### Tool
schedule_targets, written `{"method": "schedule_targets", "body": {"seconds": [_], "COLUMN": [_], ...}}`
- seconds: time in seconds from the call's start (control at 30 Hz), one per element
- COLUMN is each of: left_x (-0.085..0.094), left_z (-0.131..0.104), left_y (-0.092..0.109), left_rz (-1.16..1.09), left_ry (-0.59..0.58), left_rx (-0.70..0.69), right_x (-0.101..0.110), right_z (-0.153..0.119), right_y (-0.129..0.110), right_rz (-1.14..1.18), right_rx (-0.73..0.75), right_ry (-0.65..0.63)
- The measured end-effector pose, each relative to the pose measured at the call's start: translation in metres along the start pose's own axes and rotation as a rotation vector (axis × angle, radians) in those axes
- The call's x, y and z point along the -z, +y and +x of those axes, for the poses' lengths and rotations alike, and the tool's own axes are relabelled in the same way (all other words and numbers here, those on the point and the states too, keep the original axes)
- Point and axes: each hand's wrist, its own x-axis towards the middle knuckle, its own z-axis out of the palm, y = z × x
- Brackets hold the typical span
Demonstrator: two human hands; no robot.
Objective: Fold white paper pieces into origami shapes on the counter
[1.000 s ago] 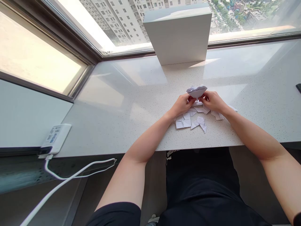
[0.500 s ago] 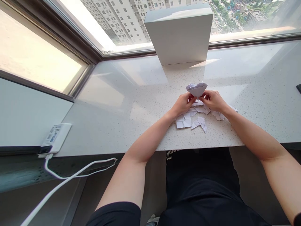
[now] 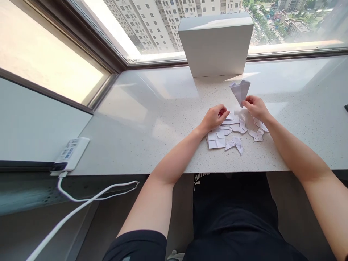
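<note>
My right hand (image 3: 256, 107) pinches the narrow lower end of a folded white paper origami piece (image 3: 240, 91). The piece fans out upward to a wide top and is held up above the counter. Apart from it, my left hand (image 3: 215, 117) hovers to the left with loosely curled fingers, a small gap between thumb and forefinger, and nothing visible in it. Beneath and between the hands lie several folded papers, among them a square one with creased flaps (image 3: 216, 140), a winged one (image 3: 235, 144) and an angular one (image 3: 256, 135). Some overlap, and my left hand partly hides the pile.
A speckled white counter (image 3: 163, 152) runs along the windows. At its back stands a white box (image 3: 219, 50). On the left edge sits a white power adapter (image 3: 72, 154) with a white cable (image 3: 67, 214) hanging below. A dark object (image 3: 346, 108) is at the far right.
My left hand has let go of the origami piece. My right hand has lifted it up and to the right, tilting it. The view has shifted slightly.
</note>
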Motion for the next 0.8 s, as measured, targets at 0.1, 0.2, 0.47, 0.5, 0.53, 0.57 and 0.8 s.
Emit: {"method": "schedule_targets", "body": {"seconds": [0.1, 0.2, 0.47, 0.5, 0.53, 0.57, 0.8], "left_x": [0.000, 0.000, -0.002, -0.002, -0.002, -0.003, -0.002], "left_z": [0.003, 0.005, 0.006, 0.006, 0.006, 0.006, 0.005], "left_y": [-0.005, -0.008, -0.010, -0.010, -0.011, -0.011, -0.010], "left_rz": [0.018, 0.013, -0.004, -0.007, -0.009, -0.010, -0.022], "left_ry": [0.004, -0.003, -0.017, -0.021, -0.024, -0.025, -0.043], "left_rx": [0.011, 0.007, -0.002, -0.003, -0.004, -0.005, -0.003], "right_x": [0.007, 0.010, 0.007, 0.006, 0.005, 0.004, -0.002], "right_z": [0.033, 0.067, 0.127, 0.131, 0.135, 0.139, 0.156], "right_y": [0.003, 0.004, 0.013, 0.016, 0.019, 0.023, 0.046], "right_rz": [-0.132, -0.220, -0.372, -0.370, -0.368, -0.366, -0.363], "right_rx": [-0.128, -0.200, -0.340, -0.337, -0.334, -0.330, -0.316], "right_ry": [0.019, 0.051, 0.148, 0.160, 0.174, 0.186, 0.210]}}
